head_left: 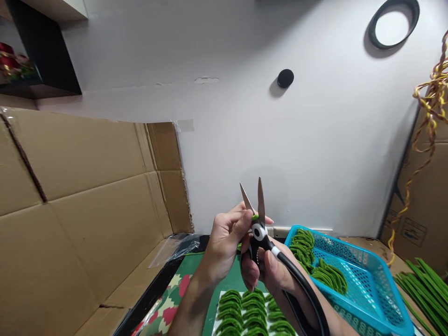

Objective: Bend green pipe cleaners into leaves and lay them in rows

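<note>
My right hand [280,277] is wrapped round a pair of scissors [259,232] with black handles and white parts at the pivot. Their two blades point upward and stand apart. In the fingers of my left hand [226,235] is a green pipe cleaner [255,217]; a short tip of it shows between the blades, close to the pivot. Most of its length is hidden behind the hands. Below them, curved green pipe-cleaner pieces [229,313] lie in rows on a white sheet.
On the right stands a blue perforated basket [364,259] with bundles of curved green pieces [329,275]. Straight green pipe cleaners [423,284] lie beyond it. Cardboard [94,196] walls the left side. A clear plastic bag [177,247] lies by the green mat [217,298]. Twisted cord [432,93] hangs at right.
</note>
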Available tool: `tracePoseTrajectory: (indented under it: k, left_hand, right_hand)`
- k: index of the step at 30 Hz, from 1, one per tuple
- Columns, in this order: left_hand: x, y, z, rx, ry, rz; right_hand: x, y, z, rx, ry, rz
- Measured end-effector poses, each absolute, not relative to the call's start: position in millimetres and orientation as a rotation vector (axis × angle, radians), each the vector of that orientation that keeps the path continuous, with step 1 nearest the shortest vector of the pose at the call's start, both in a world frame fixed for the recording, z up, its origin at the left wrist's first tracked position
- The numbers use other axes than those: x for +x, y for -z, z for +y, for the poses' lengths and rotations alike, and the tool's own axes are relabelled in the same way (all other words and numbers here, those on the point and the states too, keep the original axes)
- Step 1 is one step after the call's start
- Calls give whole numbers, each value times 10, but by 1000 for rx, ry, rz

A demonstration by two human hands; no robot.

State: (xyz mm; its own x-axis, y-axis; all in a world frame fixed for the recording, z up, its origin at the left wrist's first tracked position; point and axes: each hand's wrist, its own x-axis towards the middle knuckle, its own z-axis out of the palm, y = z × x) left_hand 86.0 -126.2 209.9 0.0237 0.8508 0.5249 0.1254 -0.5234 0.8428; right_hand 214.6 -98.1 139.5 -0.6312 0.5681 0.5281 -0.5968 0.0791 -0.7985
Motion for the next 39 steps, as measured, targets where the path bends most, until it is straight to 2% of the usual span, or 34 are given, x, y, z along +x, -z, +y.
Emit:
tracePoseTrajectory:
  k: [6, 17, 32, 39]
  left_hand:
    - [875, -2132, -1287, 1661, -1453, 953]
    - [843, -2083, -1225, 1513, -1571, 765]
    - [776, -2037, -1169, 1497, -1504, 566]
    - [724, -2001, -1146, 1423, -1469, 488]
  right_hand:
    - [2183, -1449, -1048, 55, -1718, -1448]
    - [2216, -1484, -1080, 1, -1691, -1525]
    - [2265, -1600, -1203, -21, -1608, -1604]
    - [2268, -1655, -1277, -29, -1699, -1547]
